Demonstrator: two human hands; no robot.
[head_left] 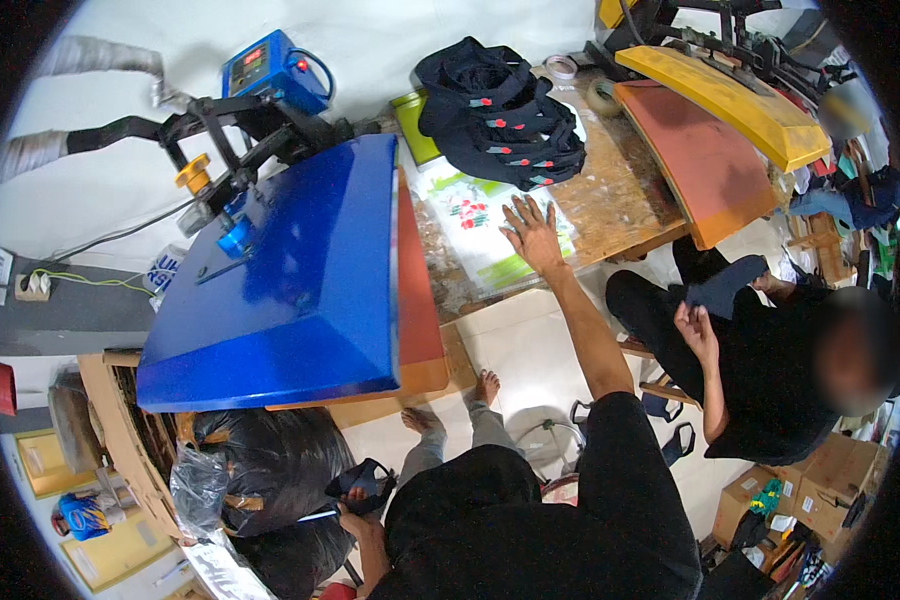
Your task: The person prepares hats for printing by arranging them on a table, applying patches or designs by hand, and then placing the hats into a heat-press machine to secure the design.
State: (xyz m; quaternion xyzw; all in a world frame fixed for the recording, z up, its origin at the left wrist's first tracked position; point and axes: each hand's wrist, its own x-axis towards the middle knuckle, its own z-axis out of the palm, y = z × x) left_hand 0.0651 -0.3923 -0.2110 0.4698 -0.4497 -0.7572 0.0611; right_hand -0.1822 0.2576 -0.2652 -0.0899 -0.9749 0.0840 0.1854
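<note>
We have one blue press (280,280) at left, one yellow press (730,110) at far right, a co-worker (770,370) at right; the black bag (285,465) at near left hides its contents; two tape rolls (560,77) lie beside the dark fabric stack (500,115); our right hand (537,245) spreads wide over the printed sheet (478,228) between the presses, our left hand (365,525) holding one dark fabric piece (370,482) at near left

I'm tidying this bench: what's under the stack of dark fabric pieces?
White, green-patterned sheeting shows along the lower edge of the dark stack, and a green item juts out at its left. Whatever lies under the middle is covered.
</note>
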